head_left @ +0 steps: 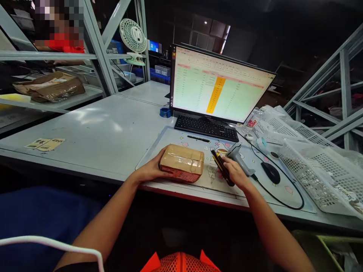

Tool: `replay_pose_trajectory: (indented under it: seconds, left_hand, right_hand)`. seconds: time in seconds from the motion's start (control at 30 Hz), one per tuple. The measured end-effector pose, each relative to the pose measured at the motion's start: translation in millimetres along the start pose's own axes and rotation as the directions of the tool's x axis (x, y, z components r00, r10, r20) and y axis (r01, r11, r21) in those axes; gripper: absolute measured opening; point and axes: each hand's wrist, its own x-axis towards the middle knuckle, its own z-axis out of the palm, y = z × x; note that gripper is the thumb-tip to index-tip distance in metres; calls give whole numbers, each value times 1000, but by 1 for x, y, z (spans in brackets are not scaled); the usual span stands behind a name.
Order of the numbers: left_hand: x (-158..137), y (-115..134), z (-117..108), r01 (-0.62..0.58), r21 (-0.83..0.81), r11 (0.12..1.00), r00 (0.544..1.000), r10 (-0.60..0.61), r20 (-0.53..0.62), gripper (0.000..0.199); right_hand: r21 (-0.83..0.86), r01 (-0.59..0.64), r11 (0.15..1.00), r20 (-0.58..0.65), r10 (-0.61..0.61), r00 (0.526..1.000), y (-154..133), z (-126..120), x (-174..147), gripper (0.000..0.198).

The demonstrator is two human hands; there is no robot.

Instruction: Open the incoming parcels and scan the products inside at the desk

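At the table [99,124], hands apart: the left hand [151,166] grips a box [183,158], the right hand [235,172] wraps around a tool [222,167].
On the table stands a monitor [215,83] showing a spreadsheet with an orange column; before it a pale printed mat [167,138] spreads, with a white basket [320,177] along its right side. The black keyboard [205,128] lies below the screen. The taped brown box is at the mat's near edge, in front of the keyboard, held by its left end. Just beyond the right hand lies a grey scanner [241,160]; the black-and-yellow tool points up and left, near the box but apart from it. A mouse [270,173] sits farther right, a pen [198,138] by the keyboard.
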Motion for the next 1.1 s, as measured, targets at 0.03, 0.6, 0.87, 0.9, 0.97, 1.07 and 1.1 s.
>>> replay_pose_trajectory:
  seconds: [0.03, 0.6, 0.87, 0.9, 0.97, 1.07, 1.1]
  left_hand:
    - [-1, 0, 0, -5, 21, 1000, 1000, 6, -11, 121]
    - [0, 1, 4, 21, 54, 998, 999, -19, -39, 127]
    - [1, -7, 1, -33, 82, 996, 999, 36, -34, 110]
    - [1, -7, 1, -40, 93, 995, 998, 43, -38, 110]
    - [1, -8, 1, -48, 97, 994, 998, 52, -44, 110]
    - [1, -8, 3, -45, 68, 997, 997, 49, -53, 112]
    - [1, -8, 4, -38, 49, 998, 997, 41, -61, 115]
  right_hand:
    - [189, -46, 981, 54, 37, 998, -4, 1, -3, 41]
    - [609, -260, 749, 323, 66, 944, -18, 25, -20, 70]
    - [601, -267, 753, 339, 63, 939, -19, 26, -27, 70]
    - [596, -276, 754, 346, 69, 936, -20, 25, -28, 71]
    - [584, -282, 761, 356, 72, 932, -21, 24, -30, 72]
    - [564, -278, 778, 373, 60, 926, -24, 25, -36, 72]
    - [557, -286, 780, 386, 61, 920, -24, 26, -38, 72]
